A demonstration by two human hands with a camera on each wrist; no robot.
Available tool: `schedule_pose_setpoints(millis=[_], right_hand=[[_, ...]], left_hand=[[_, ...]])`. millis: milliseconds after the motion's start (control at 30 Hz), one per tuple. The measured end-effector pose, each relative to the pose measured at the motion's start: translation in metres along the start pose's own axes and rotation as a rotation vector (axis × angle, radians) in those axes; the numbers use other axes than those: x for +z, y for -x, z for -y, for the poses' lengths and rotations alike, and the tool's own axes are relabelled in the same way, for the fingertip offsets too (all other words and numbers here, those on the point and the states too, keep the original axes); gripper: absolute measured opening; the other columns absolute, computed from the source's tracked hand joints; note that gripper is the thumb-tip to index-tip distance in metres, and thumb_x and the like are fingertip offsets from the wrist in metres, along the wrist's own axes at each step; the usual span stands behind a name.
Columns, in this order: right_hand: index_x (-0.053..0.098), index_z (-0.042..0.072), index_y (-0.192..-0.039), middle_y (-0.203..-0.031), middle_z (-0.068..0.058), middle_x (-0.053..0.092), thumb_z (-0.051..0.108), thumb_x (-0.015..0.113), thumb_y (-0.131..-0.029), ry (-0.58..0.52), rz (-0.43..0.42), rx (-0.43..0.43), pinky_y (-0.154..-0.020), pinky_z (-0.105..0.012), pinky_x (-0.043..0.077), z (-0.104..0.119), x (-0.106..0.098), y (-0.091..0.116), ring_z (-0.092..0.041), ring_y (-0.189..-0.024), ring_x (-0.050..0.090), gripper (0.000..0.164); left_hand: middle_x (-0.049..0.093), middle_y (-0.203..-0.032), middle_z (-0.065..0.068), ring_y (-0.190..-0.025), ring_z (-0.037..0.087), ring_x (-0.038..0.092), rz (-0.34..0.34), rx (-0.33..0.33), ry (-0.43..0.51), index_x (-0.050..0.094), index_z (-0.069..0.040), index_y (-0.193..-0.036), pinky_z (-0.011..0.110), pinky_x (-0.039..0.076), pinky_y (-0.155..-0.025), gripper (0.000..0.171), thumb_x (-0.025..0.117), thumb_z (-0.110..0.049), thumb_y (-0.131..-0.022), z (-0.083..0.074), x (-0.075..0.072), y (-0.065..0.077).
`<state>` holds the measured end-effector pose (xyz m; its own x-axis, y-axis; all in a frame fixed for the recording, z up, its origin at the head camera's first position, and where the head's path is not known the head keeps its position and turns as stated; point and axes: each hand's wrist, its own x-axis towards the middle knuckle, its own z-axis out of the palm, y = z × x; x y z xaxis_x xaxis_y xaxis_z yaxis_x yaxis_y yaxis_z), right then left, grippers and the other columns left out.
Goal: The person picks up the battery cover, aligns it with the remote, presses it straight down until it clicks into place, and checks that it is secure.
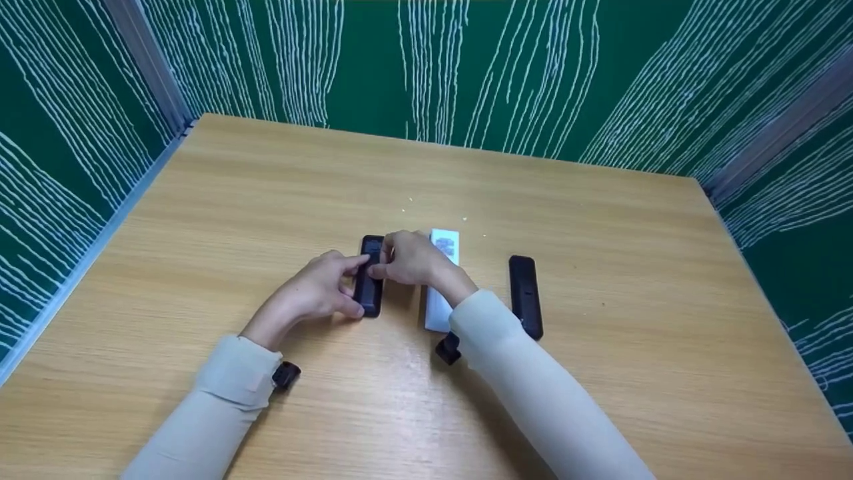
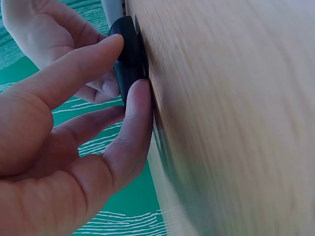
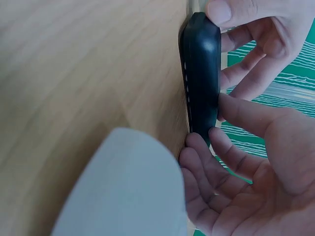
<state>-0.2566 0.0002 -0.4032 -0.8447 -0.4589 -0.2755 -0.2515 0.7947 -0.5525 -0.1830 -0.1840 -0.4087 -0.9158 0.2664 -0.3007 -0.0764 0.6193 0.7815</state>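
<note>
A black remote control [image 1: 367, 294] lies on the table, its back facing up, with both hands at it. My left hand [image 1: 318, 288] holds it from the left, thumb at the near end and index finger on the back. From the right, my right hand [image 1: 414, 259] touches the same remote; its thumb presses the back and its curled fingers reach the far end, as the right wrist view shows. Beneath the right wrist lies a white remote control [image 1: 436, 312] with a printed patch; the forearm hides part of it. Another black remote control [image 1: 526, 293] lies farther right.
The wooden table [image 1: 280, 180] carries a few tiny pale crumbs [image 1: 464, 219] beyond the hands. Green panels [image 1: 373, 67] with white wavy lines stand along its back and sides. A small black wrist camera [image 1: 286, 376] sits on the left cuff.
</note>
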Motion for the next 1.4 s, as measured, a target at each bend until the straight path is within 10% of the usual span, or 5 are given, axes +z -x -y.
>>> schedule_pose_setpoints(millis=[467,1400], right_hand=[[0.069,0.007,-0.101,-0.099,-0.01,0.073,0.019,0.082,-0.095,0.016,-0.016,-0.183,-0.066,-0.026,0.049,-0.004,0.0,0.008,-0.015,-0.075,0.061,0.019],[0.067,0.008,-0.104,-0.095,-0.004,0.067,0.023,0.083,-0.094,0.016,0.015,-0.131,-0.07,-0.028,0.045,-0.001,0.006,0.021,-0.016,-0.078,0.055,0.024]], left_hand=[[0.048,-0.131,0.023,-0.105,0.028,0.071,0.001,0.005,0.002,0.037,-0.007,-0.164,0.031,0.058,-0.088,0.098,0.084,0.011,-0.08,-0.001,-0.001,0.001],[0.048,-0.127,0.022,-0.1,0.025,0.069,-0.008,0.014,-0.012,0.039,-0.007,-0.163,0.03,0.055,-0.085,0.099,0.084,0.011,-0.077,0.0,-0.001,0.002]])
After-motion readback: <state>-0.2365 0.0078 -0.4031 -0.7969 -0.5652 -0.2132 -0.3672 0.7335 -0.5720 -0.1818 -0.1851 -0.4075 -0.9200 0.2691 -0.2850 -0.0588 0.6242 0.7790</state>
